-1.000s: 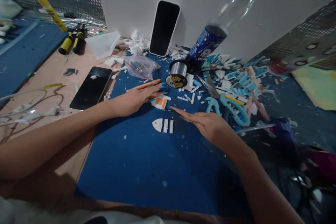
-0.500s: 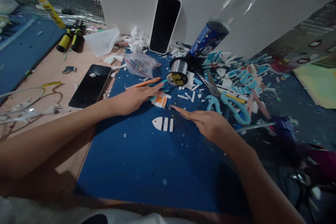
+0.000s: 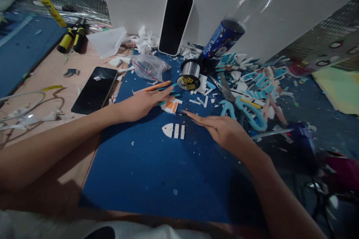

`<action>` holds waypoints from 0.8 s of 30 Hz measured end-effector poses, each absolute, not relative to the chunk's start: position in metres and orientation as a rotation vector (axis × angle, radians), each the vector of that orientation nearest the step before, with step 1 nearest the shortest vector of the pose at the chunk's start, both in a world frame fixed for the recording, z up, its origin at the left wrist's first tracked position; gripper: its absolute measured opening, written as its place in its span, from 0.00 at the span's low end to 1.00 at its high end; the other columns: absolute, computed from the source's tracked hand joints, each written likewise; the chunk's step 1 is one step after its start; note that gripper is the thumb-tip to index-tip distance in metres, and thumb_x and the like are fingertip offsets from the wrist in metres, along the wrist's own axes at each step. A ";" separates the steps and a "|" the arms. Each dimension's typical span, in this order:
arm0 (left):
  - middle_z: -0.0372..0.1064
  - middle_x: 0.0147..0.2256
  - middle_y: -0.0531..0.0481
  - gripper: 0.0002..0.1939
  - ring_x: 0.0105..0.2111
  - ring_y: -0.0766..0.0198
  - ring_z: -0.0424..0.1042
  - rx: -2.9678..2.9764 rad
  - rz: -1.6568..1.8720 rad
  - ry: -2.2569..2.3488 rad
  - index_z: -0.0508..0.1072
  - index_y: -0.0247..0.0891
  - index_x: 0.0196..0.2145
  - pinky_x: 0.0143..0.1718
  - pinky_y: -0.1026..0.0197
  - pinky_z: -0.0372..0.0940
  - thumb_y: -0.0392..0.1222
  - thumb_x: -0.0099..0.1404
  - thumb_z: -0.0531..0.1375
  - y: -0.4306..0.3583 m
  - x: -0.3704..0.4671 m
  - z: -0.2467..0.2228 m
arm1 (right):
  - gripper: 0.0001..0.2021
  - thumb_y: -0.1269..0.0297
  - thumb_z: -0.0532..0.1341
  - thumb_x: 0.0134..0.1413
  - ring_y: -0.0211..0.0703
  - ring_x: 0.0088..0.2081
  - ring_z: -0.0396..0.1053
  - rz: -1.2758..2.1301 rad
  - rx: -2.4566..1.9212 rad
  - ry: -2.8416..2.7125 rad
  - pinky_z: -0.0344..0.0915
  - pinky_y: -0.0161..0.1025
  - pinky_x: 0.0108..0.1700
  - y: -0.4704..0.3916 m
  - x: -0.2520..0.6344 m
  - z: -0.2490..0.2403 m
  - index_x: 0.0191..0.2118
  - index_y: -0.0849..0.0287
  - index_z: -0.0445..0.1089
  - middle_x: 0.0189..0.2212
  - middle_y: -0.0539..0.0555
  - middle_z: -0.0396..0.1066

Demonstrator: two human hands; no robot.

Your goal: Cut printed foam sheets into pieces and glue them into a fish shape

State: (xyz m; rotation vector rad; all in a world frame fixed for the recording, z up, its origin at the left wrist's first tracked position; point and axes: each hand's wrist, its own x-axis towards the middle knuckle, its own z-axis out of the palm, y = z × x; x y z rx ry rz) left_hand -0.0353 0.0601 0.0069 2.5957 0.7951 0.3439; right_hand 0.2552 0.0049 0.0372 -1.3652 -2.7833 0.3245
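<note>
My left hand (image 3: 138,102) lies palm down with its fingers stretched out, the fingertips reaching over a small white piece (image 3: 171,105) with an orange patch. Part of that piece is hidden under the fingers. My right hand (image 3: 224,129) has its fingers pressed together around a thin dark tool (image 3: 184,112), whose kind I cannot make out. The tool's tip is close to the right edge of the white piece; whether they touch is unclear. Nearer to me, a pointed white piece with a red dot (image 3: 168,130) lies beside two narrow white strips (image 3: 179,131) on the blue mat (image 3: 146,179).
An orange pencil-like stick (image 3: 154,87) and a spool of line (image 3: 190,74) lie beyond my left hand. Scissors (image 3: 254,114) and cut scraps (image 3: 258,82) are at right. A phone (image 3: 95,89) lies left; another phone (image 3: 176,22) leans against the board behind, beside a bottle (image 3: 224,39).
The whole view has shifted slightly. My hands hold nearly the same pose, and the white pieces lie as before.
</note>
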 end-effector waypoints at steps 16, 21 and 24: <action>0.58 0.61 0.43 0.37 0.58 0.54 0.64 2.547 0.353 0.811 0.32 0.40 0.67 0.51 0.56 0.67 0.27 0.65 0.44 0.060 -0.036 0.005 | 0.28 0.76 0.47 0.60 0.36 0.26 0.68 0.288 -1.415 -2.847 0.58 0.30 0.25 0.006 0.249 0.043 0.62 0.44 0.57 0.30 0.50 0.76; 0.60 0.60 0.42 0.35 0.62 0.52 0.57 2.580 0.349 0.841 0.34 0.38 0.67 0.52 0.54 0.67 0.27 0.66 0.44 0.060 -0.035 0.005 | 0.29 0.76 0.46 0.60 0.35 0.24 0.62 0.275 -1.436 -2.907 0.51 0.30 0.23 0.006 0.248 0.042 0.63 0.42 0.54 0.26 0.49 0.72; 0.59 0.60 0.42 0.34 0.67 0.53 0.42 2.622 0.382 0.817 0.37 0.35 0.67 0.54 0.53 0.65 0.27 0.65 0.43 0.059 -0.034 0.005 | 0.30 0.77 0.45 0.59 0.34 0.22 0.58 0.211 -1.487 -2.923 0.46 0.30 0.22 0.006 0.243 0.042 0.64 0.40 0.54 0.22 0.48 0.67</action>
